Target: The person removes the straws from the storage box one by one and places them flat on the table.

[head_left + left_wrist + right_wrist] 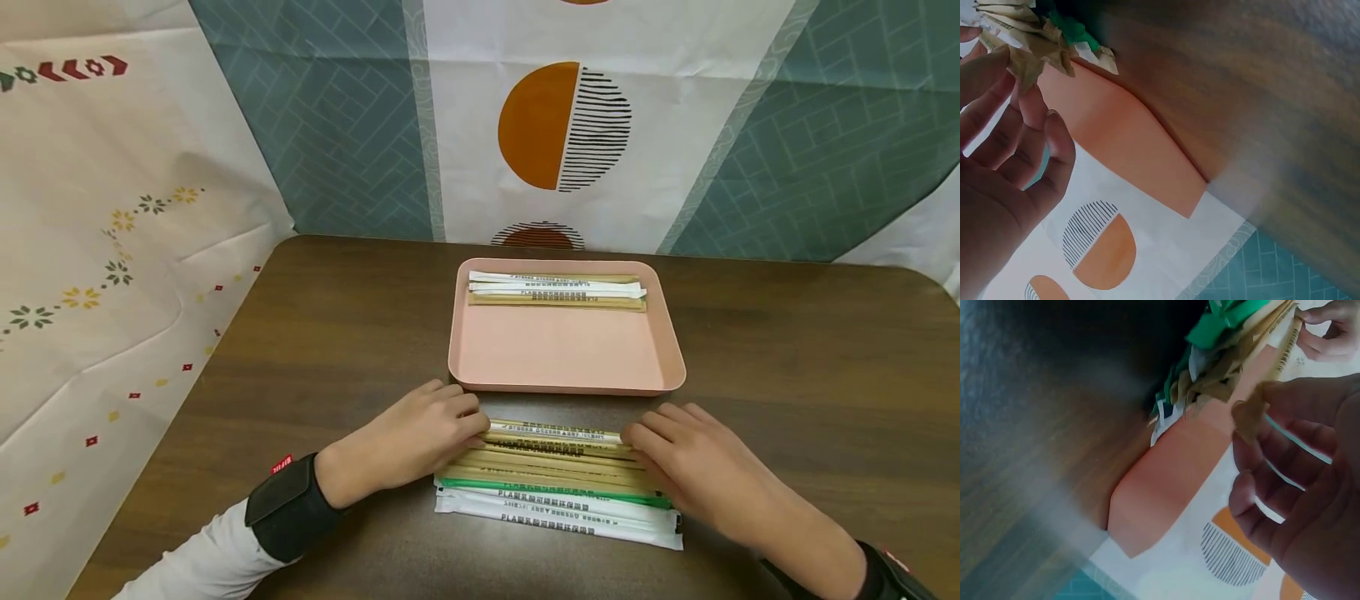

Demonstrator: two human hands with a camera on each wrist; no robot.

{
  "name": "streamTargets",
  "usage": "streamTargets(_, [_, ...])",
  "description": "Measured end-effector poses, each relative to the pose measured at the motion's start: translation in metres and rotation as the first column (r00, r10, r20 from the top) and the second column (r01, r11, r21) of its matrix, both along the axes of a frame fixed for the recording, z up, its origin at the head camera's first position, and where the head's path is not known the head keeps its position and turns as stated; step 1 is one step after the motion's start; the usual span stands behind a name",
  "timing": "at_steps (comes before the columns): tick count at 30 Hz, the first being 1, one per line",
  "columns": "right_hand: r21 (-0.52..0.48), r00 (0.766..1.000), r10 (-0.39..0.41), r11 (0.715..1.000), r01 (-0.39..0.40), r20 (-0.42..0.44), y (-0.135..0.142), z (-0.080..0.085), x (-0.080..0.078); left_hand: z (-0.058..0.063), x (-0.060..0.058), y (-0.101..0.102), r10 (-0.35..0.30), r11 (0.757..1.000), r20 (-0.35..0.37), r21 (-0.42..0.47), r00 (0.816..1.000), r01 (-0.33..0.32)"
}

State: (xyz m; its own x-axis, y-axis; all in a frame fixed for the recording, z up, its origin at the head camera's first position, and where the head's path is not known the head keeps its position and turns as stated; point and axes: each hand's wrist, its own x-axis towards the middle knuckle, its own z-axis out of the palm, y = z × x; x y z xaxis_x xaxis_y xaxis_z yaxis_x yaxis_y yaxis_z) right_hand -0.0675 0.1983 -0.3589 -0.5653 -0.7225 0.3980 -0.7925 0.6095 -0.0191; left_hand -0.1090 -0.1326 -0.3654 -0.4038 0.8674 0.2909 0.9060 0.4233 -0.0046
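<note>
A row of paper-wrapped straws (pixel 555 471) lies on the table in front of the pink tray (pixel 555 350). Most wrappers are brown, with a green one (pixel 551 490) and white ones (pixel 558 523) on the near side. At the row's far side, my left hand (pixel 423 433) pinches the left end of a brown-wrapped straw (pixel 1285 353). My right hand (pixel 708 471) pinches that straw's right end between thumb and fingertips. In the left wrist view, crumpled wrapper ends (pixel 1044 47) bunch beside the left fingers. Several wrapped straws (pixel 555 292), white and brown, lie along the tray's far side.
The brown wooden table (pixel 330 333) reaches back to a patterned cloth (pixel 465 125) hanging behind it. Another light cloth (pixel 112 250) with small flowers hangs along the left edge. A black band (pixel 292 508) wraps the left wrist.
</note>
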Motion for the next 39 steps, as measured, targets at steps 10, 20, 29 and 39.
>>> streamTargets(10, [0.011,1.0,-0.011,1.0,0.011,0.017,0.0,-0.005,0.001,-0.003,-0.001,0.001,0.027,1.0,0.028,-0.005,0.999,-0.027])
streamTargets(20, [0.017,1.0,-0.021,1.0,0.021,0.01,0.001,-0.001,-0.002,0.008,-0.005,0.001,0.033,0.999,0.011,0.021,0.999,-0.033])
streamTargets(29, [-0.056,0.999,-0.017,0.998,0.015,-0.03,0.011,0.018,-0.039,0.034,-0.056,0.012,0.017,0.992,0.077,0.126,0.997,-0.027])
streamTargets(39, [0.065,0.988,-0.138,0.989,0.134,0.072,0.017,0.012,-0.106,0.019,-0.118,0.03,0.107,0.989,0.032,0.099,0.994,-0.109])
